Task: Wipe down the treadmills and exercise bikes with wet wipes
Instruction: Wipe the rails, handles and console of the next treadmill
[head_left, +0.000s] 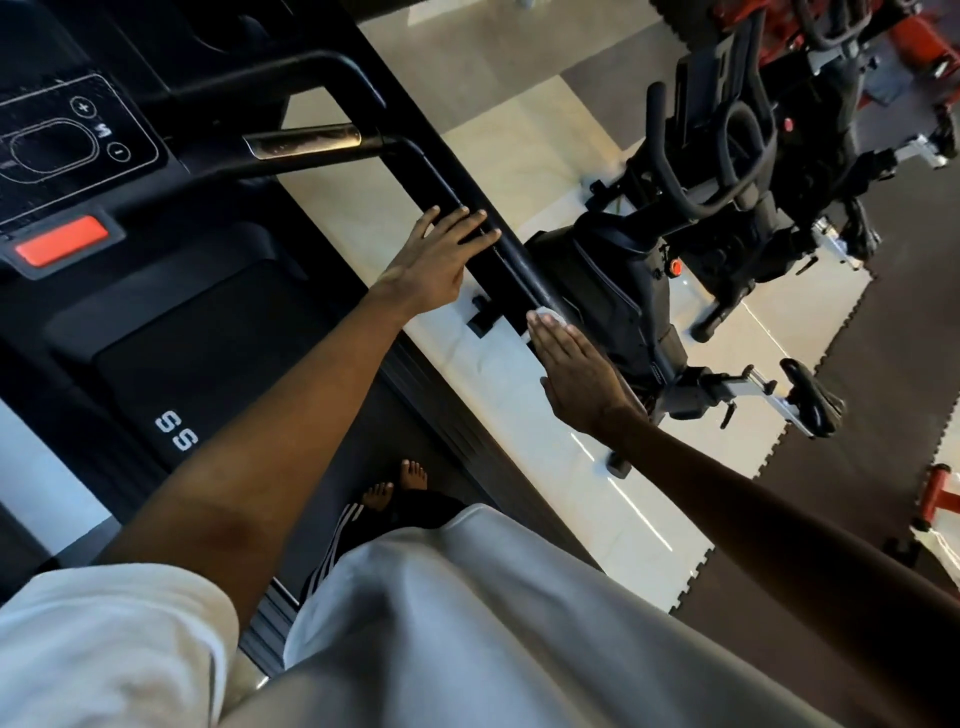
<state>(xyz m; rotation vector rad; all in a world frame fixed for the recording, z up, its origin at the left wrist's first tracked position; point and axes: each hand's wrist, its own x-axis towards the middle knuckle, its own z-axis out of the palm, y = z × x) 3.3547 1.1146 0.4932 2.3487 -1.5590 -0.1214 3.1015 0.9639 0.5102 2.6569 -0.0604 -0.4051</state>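
I stand on a black treadmill (208, 364) and look down its right side. Its black side handrail (452, 208) runs diagonally from the console toward the lower right. My left hand (441, 254) rests flat on this rail with straight fingers. Further down the rail, my right hand (576, 374) presses a white wet wipe (543, 316) against the rail's end with flat fingers; most of the wipe is hidden under my fingertips. A black exercise bike (675, 249) stands just beyond the rail on the right.
The console (67, 140) with plus and minus buttons and a red stop key (62, 244) lies at upper left. A silver grip sensor (306, 143) crosses the front bar. Dark foam mats (857, 415) and pale tiles cover the floor. Red equipment (935, 493) stands at the right edge.
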